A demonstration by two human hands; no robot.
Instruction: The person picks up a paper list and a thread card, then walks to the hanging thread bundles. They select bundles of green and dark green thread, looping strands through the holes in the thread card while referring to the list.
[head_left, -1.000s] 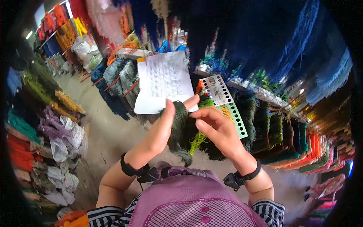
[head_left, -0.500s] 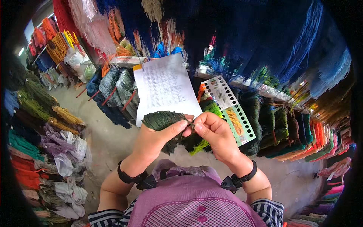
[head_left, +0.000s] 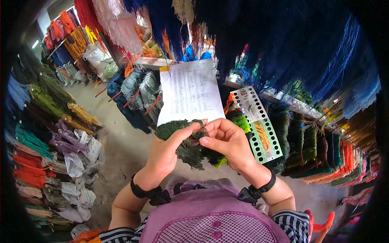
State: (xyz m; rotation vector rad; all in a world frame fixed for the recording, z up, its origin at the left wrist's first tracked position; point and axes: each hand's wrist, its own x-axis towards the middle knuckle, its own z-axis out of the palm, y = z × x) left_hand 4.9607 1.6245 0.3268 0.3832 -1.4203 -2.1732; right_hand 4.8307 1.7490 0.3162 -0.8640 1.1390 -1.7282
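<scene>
A dark green skein of yarn (head_left: 187, 153) hangs loosely from my left hand (head_left: 162, 153), whose thumb lies along its top. At the skein's right end, my right hand (head_left: 230, 142) has its fingers curled and its thumb across, pinching a few of the same strands. The fingertips of both hands nearly meet there. Just beyond them a printed white sheet (head_left: 191, 91) lies tilted, its lower edge behind the skein. A long card with rows of punched holes (head_left: 256, 124) stands right of my right hand, beside bright green yarn (head_left: 240, 121).
Dark blue hanks (head_left: 279, 44) hang from above in front. Grey-blue skeins (head_left: 137, 90) sit on red rods left of the sheet. Piles of coloured yarn and plastic bags (head_left: 83, 194) line the left side. Rows of coloured skeins (head_left: 344, 156) hang at the right.
The view has shifted slightly. The dark green strands hang looser and more spread, and a loop now shows between my fingers. My right hand has turned, its fingers curling more around the strands.
</scene>
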